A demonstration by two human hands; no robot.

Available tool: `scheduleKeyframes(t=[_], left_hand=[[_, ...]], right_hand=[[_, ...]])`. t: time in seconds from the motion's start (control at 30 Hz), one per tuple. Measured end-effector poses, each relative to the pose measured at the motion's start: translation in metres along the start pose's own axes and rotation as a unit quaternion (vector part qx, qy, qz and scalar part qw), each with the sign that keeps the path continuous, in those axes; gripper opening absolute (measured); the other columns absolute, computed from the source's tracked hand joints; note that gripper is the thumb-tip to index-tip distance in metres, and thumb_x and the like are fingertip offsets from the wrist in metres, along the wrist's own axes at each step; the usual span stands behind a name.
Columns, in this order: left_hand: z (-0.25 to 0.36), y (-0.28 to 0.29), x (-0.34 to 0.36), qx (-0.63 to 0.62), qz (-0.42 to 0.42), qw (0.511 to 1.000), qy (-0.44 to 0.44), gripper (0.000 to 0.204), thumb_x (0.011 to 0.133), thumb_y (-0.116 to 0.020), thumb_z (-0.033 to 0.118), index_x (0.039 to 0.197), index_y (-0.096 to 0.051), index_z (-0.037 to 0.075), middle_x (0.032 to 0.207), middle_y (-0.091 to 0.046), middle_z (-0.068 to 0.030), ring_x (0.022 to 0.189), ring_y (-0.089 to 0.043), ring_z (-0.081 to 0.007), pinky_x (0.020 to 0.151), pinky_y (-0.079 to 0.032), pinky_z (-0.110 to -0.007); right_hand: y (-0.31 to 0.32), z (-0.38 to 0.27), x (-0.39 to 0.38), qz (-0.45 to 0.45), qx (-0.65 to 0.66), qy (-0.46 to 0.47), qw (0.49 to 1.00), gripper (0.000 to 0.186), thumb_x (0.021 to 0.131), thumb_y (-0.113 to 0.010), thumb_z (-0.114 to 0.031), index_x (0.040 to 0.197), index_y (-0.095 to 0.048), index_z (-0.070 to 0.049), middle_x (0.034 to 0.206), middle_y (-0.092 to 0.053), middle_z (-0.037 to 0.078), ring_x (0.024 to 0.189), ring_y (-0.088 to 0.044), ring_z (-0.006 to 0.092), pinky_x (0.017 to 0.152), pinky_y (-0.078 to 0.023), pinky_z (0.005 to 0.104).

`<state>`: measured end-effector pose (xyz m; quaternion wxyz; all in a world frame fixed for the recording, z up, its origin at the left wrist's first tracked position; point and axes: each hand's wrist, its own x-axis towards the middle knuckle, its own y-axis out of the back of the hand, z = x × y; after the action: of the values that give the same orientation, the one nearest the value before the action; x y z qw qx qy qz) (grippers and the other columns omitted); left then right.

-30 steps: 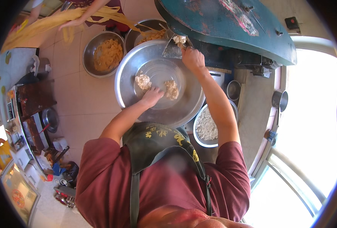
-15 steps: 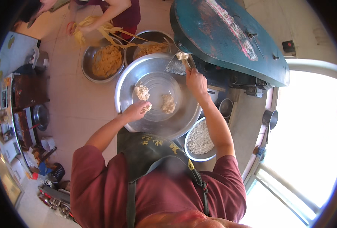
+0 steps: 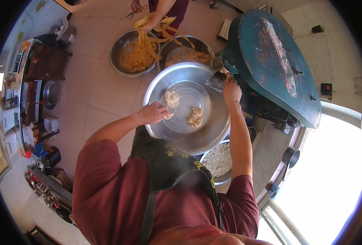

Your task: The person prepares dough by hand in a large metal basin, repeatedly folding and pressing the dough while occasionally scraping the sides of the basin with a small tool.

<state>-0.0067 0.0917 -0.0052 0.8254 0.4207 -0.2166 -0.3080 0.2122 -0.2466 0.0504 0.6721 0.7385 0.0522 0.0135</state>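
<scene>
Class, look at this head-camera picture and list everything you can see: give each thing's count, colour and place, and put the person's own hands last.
Large steel basin: one, silver, centre, in front of the person.
Dough lumps: two, pale, lying apart on the basin's floor.
Metal scraper: one, grey, at the basin's far right rim.
Dough machine: one, teal with worn patches, upper right.
Bowl of white crumbs: one, steel, below the basin's right side.
Bowls of dough strips: two, steel with yellow strips, top centre.
Co-worker's hand: one, top, lifting strips.
Floor: beige tiles.
Left hand: on the basin's near left rim, closed on a small bit of dough.
Right hand: gripping the scraper.
</scene>
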Motion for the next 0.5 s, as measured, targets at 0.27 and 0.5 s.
scheduleKeyframes(t=[0.27, 0.5], left_hand=[[0.005, 0.001, 0.004, -0.042, 0.052, 0.997, 0.039, 0.038, 0.078, -0.071, 0.011, 0.115, -0.06, 0.014, 0.105, -0.06, -0.0034, 0.1, -0.061, -0.0242, 0.088, -0.049, -0.039], [0.0, -0.002, 0.0, -0.033, 0.077, 0.995, 0.045, 0.037, 0.078, -0.071, 0.01, 0.113, -0.06, 0.013, 0.106, -0.06, -0.0039, 0.095, -0.062, -0.024, 0.081, -0.053, -0.036]], right_hand=[[0.028, -0.035, -0.009, -0.066, -0.011, 0.041, 0.997, 0.027, 0.1, -0.044, -0.027, 0.109, -0.059, -0.007, 0.089, -0.068, 0.022, 0.076, -0.068, 0.0417, 0.067, -0.056, 0.0517], [0.024, -0.032, -0.039, -0.027, 0.045, -0.045, 0.998, 0.038, 0.099, -0.046, -0.035, 0.102, -0.06, 0.0, 0.095, -0.069, 0.027, 0.08, -0.069, 0.0433, 0.071, -0.055, 0.0542]])
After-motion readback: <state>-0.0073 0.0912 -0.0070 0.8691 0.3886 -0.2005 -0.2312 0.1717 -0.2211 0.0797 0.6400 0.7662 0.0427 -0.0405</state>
